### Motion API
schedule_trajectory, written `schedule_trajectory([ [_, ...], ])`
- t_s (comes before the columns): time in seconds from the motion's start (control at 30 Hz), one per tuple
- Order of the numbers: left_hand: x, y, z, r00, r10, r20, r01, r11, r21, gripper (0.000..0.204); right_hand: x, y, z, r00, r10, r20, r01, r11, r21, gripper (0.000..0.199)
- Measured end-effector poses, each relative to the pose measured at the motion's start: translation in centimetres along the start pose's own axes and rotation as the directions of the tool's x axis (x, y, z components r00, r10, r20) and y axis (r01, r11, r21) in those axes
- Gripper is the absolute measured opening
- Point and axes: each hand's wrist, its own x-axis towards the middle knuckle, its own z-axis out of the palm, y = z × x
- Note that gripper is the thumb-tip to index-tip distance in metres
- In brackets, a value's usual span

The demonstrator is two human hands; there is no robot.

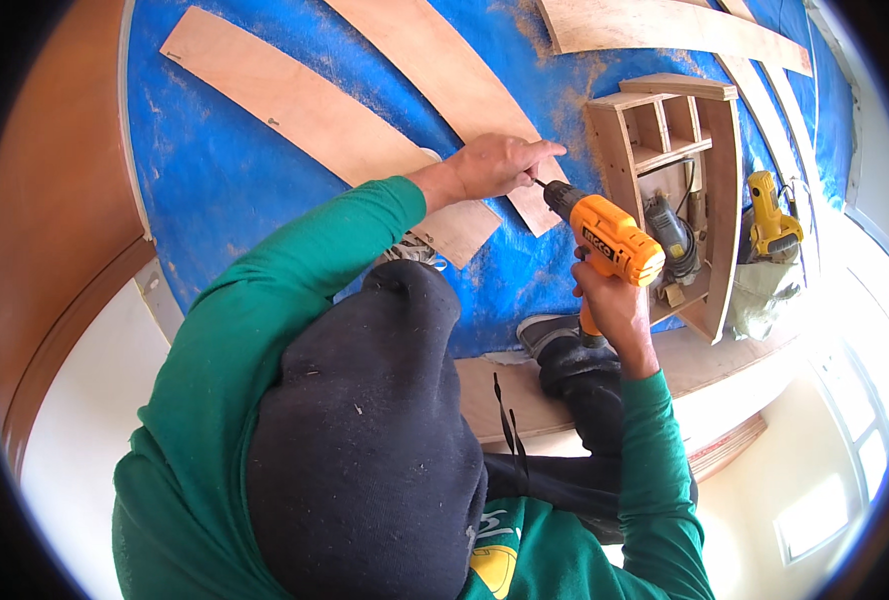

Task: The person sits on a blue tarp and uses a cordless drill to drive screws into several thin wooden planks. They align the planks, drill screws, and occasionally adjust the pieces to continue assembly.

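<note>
My right hand (617, 305) is wrapped round the grip of an orange cordless drill (615, 240), whose black chuck points up and left. My left hand (490, 165) is at the tip of the drill's bit, thumb and fingers pinched together and one finger stretched out to the right. What sits in that pinch is too small to make out. Beneath the left hand lie two thin wooden strips, a nearer one (295, 110) and a farther one (435, 70). Small screws (275, 122) show on the nearer strip.
To the right stands a wooden tool box (620, 160) with a grey power tool (673, 238) inside. A yellow power tool (768, 215) is beside it. More planks (665, 25) lie at the far right on the dusty blue sheet (235, 170). My bent dark-trousered knee (365, 400) fills the near middle.
</note>
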Motion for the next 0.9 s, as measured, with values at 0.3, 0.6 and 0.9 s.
schedule_trajectory([
  [0.3,0.0,0.0,-0.1,0.999,0.035,0.007,-0.035,0.999,0.012,0.067,0.7,0.0,-0.2,0.996,-0.086,0.022,0.088,0.991,-0.101,0.040],
  [0.6,0.0,-0.1,0.0,0.999,0.034,-0.003,-0.034,0.997,0.066,0.075,1.5,-2.6,-0.2,0.992,-0.111,0.051,0.122,0.936,-0.331,0.039],
  [0.9,0.1,-0.4,0.3,1.000,0.016,0.015,-0.017,0.995,0.101,0.074,1.7,-1.9,0.3,0.992,-0.117,0.045,0.125,0.946,-0.300,0.035],
])
